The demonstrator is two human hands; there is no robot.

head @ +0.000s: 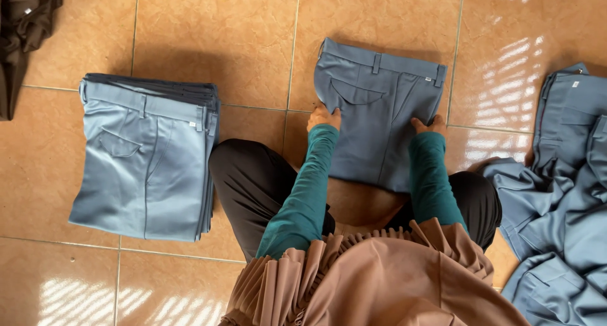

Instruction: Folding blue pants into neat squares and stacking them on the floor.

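A folded pair of grey-blue trousers [378,111] lies flat on the tiled floor in front of me, waistband away from me. My left hand [324,118] grips its left edge below the pocket flap. My right hand [430,124] holds its right edge. Both arms wear teal sleeves. My knees in black cloth sit just below the trousers.
A neat stack of folded grey-blue trousers [147,156] sits on the floor at the left. A loose heap of unfolded grey-blue trousers [559,193] spreads at the right. Dark cloth [22,35] lies in the top-left corner. Orange floor tiles [215,42] surround everything.
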